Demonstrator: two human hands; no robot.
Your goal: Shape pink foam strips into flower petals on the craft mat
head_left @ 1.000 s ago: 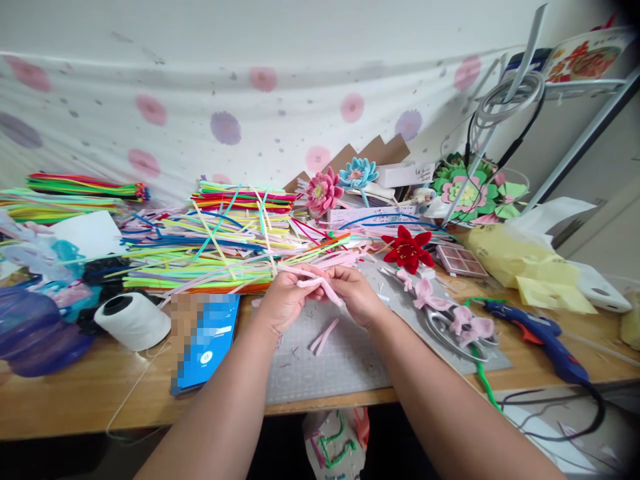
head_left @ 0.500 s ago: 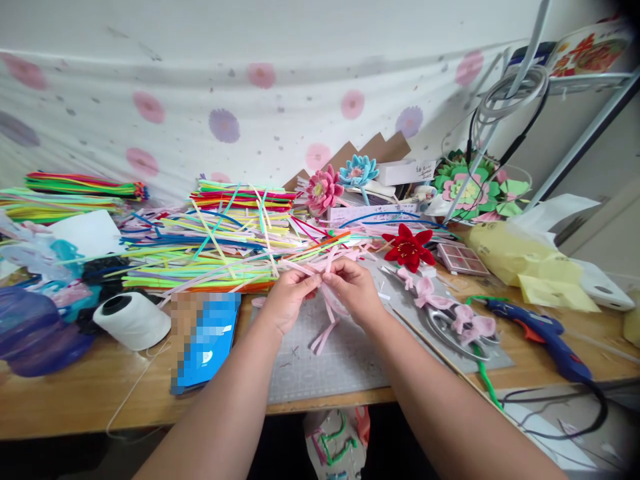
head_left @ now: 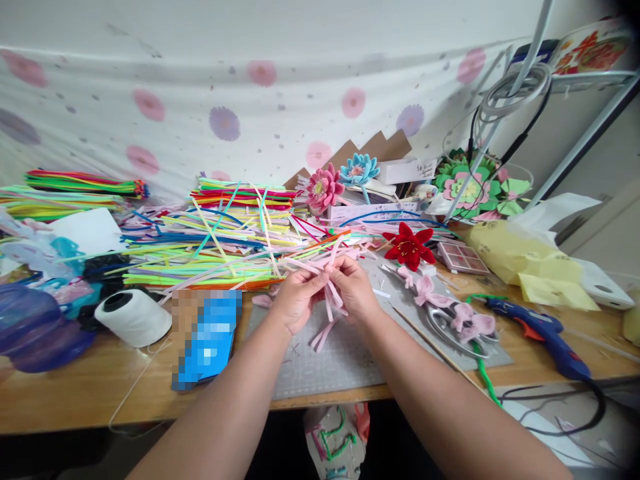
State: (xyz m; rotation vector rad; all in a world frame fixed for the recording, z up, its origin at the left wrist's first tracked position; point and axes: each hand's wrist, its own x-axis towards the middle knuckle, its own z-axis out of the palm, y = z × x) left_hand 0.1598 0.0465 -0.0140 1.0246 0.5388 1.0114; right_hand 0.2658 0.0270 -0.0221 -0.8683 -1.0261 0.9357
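Note:
Several pale pink pipe cleaners [head_left: 331, 298] meet between my two hands, crossing at the fingertips with their ends fanning up and down. My left hand [head_left: 299, 297] pinches them from the left, thumb on top. From the right, my right hand [head_left: 353, 288] grips the same bunch with thumb and bent fingers, close against the left. Below the hands, short pink pieces [head_left: 324, 335] lie on the grey cutting mat [head_left: 320, 370]. Pink fuzzy petals [head_left: 465, 318] rest on scissors [head_left: 440, 327] to the right, partly covering them. The lower fingers of both hands are partly hidden.
Bundles of coloured pipe cleaners [head_left: 200, 277] cover the back left. A white thread cone [head_left: 133, 319] and a blue-screened phone [head_left: 213, 340] lie left. Right are a red flower [head_left: 409, 247], a thin stick [head_left: 435, 350] and a blue glue gun [head_left: 543, 333] with its cable.
My hands have drawn closer together, with the left moving slightly right. The pink pipe cleaners between them have shifted, and more strands now hang below the fingers.

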